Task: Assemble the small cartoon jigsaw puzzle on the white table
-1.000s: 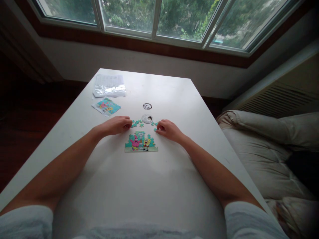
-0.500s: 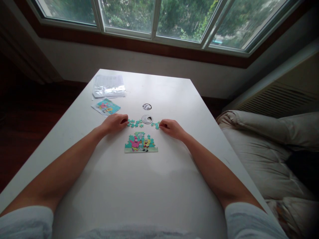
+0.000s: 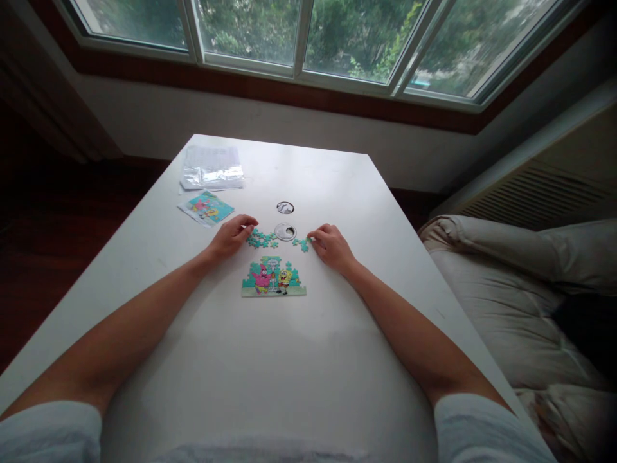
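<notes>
A partly joined jigsaw puzzle [image 3: 274, 278] lies flat on the white table [image 3: 270, 360], showing a pink starfish, a yellow sponge and a pale figure on teal. Behind its left side is a cluster of loose teal puzzle pieces [image 3: 263, 239]. My left hand [image 3: 234, 235] is over that cluster's left edge, fingers stretched forward and thumb apart, with no piece visible in it. A few more loose pieces [image 3: 302, 244] lie to the right. Beside them my right hand [image 3: 331, 245] pinches a small teal puzzle piece [image 3: 309, 239] between thumb and fingertip.
Behind the loose pieces are a round metal-rimmed disc [image 3: 285, 232] and a round hole [image 3: 285, 208] in the tabletop. At the back left lie a picture sheet [image 3: 208, 207] and a clear plastic packet [image 3: 213, 168]. A padded beige seat [image 3: 486, 289] stands right of the table.
My left hand has moved forward and right over the loose pieces, its fingers stretching out. My right hand has turned slightly, raising its knuckles, with its fingertips in nearly the same place.
</notes>
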Demonstrator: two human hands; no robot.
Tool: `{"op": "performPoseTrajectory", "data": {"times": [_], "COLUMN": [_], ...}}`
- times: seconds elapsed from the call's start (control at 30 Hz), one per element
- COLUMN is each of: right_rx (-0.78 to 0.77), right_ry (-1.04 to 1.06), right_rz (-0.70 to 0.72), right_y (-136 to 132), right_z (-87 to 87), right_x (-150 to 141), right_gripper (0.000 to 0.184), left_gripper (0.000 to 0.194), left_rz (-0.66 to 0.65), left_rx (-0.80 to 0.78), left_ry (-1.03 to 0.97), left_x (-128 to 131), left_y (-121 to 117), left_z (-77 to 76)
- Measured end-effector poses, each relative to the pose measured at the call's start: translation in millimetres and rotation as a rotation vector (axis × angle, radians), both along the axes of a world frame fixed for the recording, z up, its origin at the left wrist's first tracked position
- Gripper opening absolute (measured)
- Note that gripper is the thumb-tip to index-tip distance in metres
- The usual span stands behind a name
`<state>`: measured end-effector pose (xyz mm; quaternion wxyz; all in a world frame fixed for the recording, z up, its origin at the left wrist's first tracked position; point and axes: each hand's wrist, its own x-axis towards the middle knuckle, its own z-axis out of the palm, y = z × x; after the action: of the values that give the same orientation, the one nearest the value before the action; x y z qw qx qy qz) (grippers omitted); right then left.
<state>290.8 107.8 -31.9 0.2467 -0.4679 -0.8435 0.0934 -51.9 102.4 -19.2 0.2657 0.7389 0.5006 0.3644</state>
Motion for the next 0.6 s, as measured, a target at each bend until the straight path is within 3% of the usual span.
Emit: {"op": "performPoseTrajectory", "data": {"times": [0.13, 0.3, 0.47, 0.6], "right_rx": [0.006, 0.018, 0.029, 0.038], "right_ry": [0.006, 0.014, -0.041, -0.123], "right_rz": [0.063, 0.097, 0.155, 0.199], "right_y": [-4.5, -9.8, -16.8, -22.5], "right_z": [1.4, 3.9, 9.4, 13.3], "right_x": [-6.9, -13.2, -18.4, -22.6], "right_gripper": [0.022, 0.022, 0.031, 0.034], "left_gripper": [0.038, 0.038, 0.035, 0.036], "left_rz": [-0.04, -0.122, -0.037, -0.055], "left_rx": [-0.114, -0.27, -0.304, -0.316], "left_ry": [-0.271, -0.558, -0.604, -0.632], "left_x": [7.6, 12.5, 12.9, 12.7], "left_y": [-0.1, -2.8, -4.1, -4.2], "left_z": [-7.3, -4.4, -2.7, -1.7]}}
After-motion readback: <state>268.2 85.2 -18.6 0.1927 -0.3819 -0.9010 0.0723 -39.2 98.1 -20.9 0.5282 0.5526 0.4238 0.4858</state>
